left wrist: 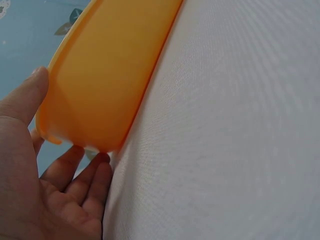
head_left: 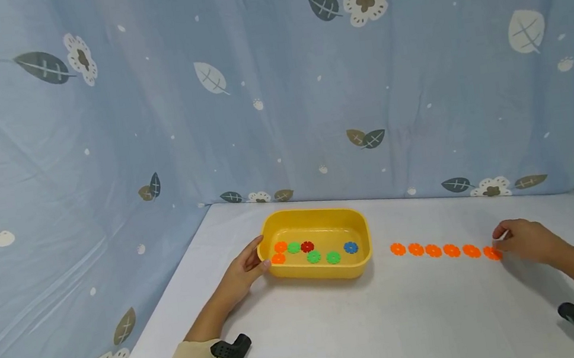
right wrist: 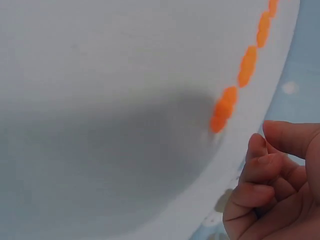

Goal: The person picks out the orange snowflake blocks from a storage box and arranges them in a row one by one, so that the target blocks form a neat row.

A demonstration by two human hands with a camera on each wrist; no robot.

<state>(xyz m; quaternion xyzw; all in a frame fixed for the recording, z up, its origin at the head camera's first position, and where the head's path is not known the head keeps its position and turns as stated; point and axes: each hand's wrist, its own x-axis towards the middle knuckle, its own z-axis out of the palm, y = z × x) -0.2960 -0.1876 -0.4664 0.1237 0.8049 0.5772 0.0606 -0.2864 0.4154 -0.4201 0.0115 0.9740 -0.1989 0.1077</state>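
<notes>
A patterned blue cloth (head_left: 277, 102) hangs behind a white-covered table (head_left: 380, 323). On it the yellow tray (head_left: 313, 219) sits upright, gripped at its left end by the left hand (head_left: 242, 273), thumb at the rim and fingers against the outside. The right hand (head_left: 526, 240) has its fingers curled, thumb near forefinger, nothing visible between them, just beside the rightmost of six orange flower discs (head_left: 451, 250) lined up right of the tray. Inside the tray lie two orange discs (head_left: 280, 247), three green discs (head_left: 314, 256), a red disc (head_left: 307, 247) and a blue disc (head_left: 351, 247).
</notes>
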